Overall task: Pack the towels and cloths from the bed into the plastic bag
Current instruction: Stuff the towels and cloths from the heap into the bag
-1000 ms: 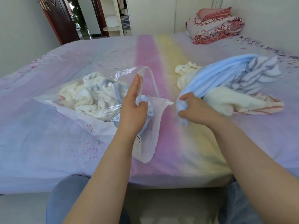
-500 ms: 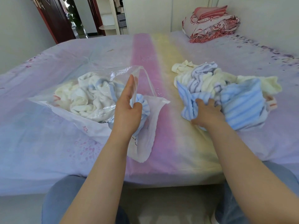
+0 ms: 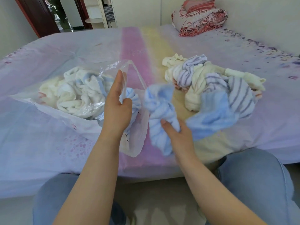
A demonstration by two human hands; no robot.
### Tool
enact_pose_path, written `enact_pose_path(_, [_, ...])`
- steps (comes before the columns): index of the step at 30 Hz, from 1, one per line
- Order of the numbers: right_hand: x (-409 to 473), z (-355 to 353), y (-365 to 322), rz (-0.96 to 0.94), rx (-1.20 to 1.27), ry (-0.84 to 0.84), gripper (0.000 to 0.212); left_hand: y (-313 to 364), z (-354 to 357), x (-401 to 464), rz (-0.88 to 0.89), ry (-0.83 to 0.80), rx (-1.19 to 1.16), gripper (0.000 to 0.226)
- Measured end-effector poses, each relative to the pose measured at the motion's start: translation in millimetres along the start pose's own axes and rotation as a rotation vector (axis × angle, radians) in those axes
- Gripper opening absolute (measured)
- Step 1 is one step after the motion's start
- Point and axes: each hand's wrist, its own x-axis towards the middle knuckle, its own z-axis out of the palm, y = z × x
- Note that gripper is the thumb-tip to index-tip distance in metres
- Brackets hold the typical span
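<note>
The left hand (image 3: 117,104) stands upright at the centre of the frame, its grip pinching the rim of the clear plastic bag (image 3: 48,105) between thumb and fingers and holding the mouth up. The bag lies on the bed (image 3: 65,51) at centre left, already holding a bundle of cream and pale blue cloths (image 3: 76,93). Just right of the bag's mouth, the right hand (image 3: 176,132) has its grip closed around a crumpled light blue towel (image 3: 159,109), which is blurred and lifted off the bed. Further right lies a loose pile of towels (image 3: 215,85), cream, blue and grey-striped, with one blue end trailing toward the held towel. At the upper right of the frame a folded red-patterned quilt (image 3: 199,18) sits against the wall.
</note>
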Motion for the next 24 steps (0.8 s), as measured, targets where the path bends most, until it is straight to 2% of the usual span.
enact_pose_path(1, [-6, 3, 12, 0.07, -0.053, -0.024, 0.013, 0, -1, -1, -0.002, 0.0, 0.004, 0.083])
enact_pose_path(3, [-16, 1, 36, 0.035, -0.403, -0.025, 0.022, 1, -2, -2, -0.009, -0.006, 0.005, 0.082])
enact_pose_path(5, [-23, -8, 52, -0.1, -0.742, 0.063, 0.034, 0, -3, -3, -0.001, -0.013, 0.011, 0.082])
enact_pose_path(7, [-25, -20, 59, -0.191, -0.924, 0.195, 0.031, -1, -5, -4, 0.003, -0.016, 0.017, 0.082])
enact_pose_path(8, [-24, -28, 60, -0.174, -0.96, 0.231, 0.03, -2, -5, -4, 0.001, -0.016, 0.014, 0.083])
enact_pose_path(12, [-13, -43, 62, 0.072, -0.717, 0.187, 0.043, -4, -6, -5, -0.002, -0.02, -0.003, 0.084])
enact_pose_path(15, [-11, -39, 51, 0.105, -0.483, 0.072, 0.02, -3, -8, -7, 0.012, -0.032, 0.016, 0.084])
enact_pose_path(19, [-8, -27, 15, 0.011, -0.286, -0.182, 0.023, -7, -25, -11, 0.02, -0.008, 0.096, 0.079])
enact_pose_path(21, [-5, -20, -14, -0.01, -0.153, -0.364, 0.027, -10, -35, -11, 0.038, -0.001, 0.177, 0.077])
enact_pose_path(24, [9, 0, -51, 0.107, 0.036, -0.643, 0.023, -9, -46, -13, 0.072, 0.019, 0.285, 0.081])
